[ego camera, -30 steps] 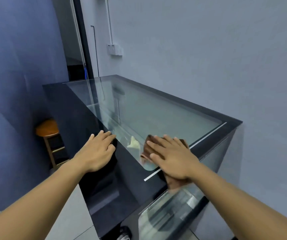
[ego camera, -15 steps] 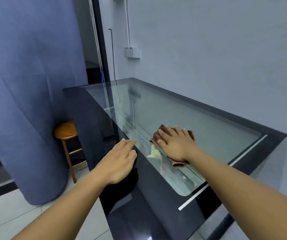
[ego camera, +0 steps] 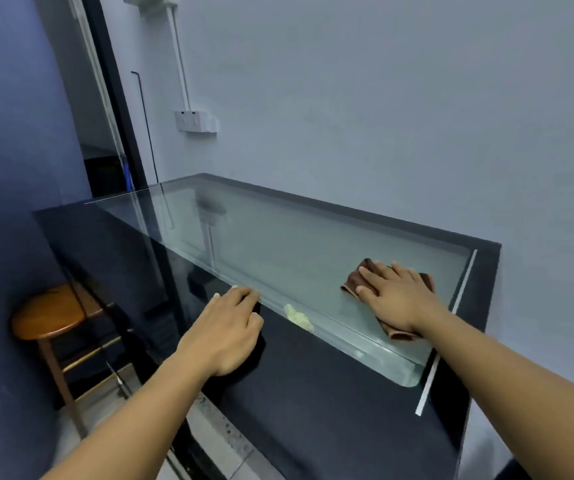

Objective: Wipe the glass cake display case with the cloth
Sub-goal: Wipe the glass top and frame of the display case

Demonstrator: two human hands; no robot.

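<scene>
At the right of the frame, a person's right hand (ego camera: 398, 299) lies flat, fingers spread, pressing a brown cloth (ego camera: 358, 280) against the top pane of a glass cake display case (ego camera: 278, 244). The cloth is pinned under the palm rather than gripped, with its edges showing beyond the fingertips and below the wrist, near the case's right end. At the centre of the frame, the left hand (ego camera: 226, 330) rests palm down and released on the dark border (ego camera: 313, 393) along the near edge of the case, its fingertips touching the rim of the clear pane; it grasps nothing. Between the two hands, a small pale yellowish lump (ego camera: 297, 317) shows at the near edge of the glass; whether it lies on or under the pane cannot be told. A round wooden stool (ego camera: 48, 315) stands at the lower left, beside the case. A white wall socket (ego camera: 195, 121) hangs on the grey wall in the upper centre.
</scene>
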